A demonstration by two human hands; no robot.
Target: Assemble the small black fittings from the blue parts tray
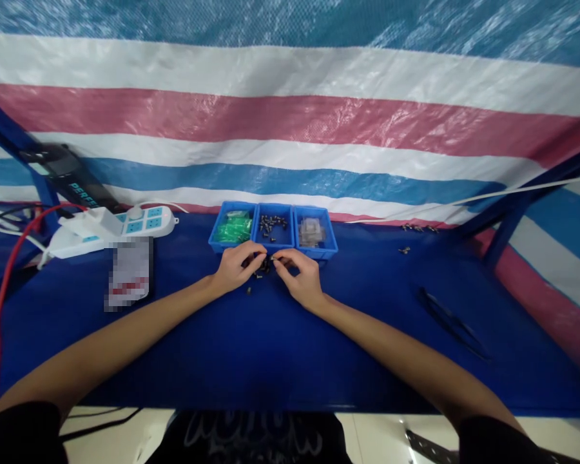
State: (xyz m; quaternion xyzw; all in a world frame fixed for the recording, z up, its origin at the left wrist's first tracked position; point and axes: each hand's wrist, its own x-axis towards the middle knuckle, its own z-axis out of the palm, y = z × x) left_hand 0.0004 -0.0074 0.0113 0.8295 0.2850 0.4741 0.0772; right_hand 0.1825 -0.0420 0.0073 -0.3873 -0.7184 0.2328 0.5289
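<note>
My left hand and my right hand meet over a small pile of dark screw-like metal parts in front of the middle blue bin. The thumb and forefinger of my left hand pinch together; what they hold, if anything, is hidden. In my right fingertips is a small metal part, too small to tell its exact kind. One loose piece lies nearer to me. Similar parts lie in the middle bin.
The left bin holds green plastic packets, the right bin clear ones. A power strip and a blurred-out flat object are at left. At right lie black tweezers and loose metal parts.
</note>
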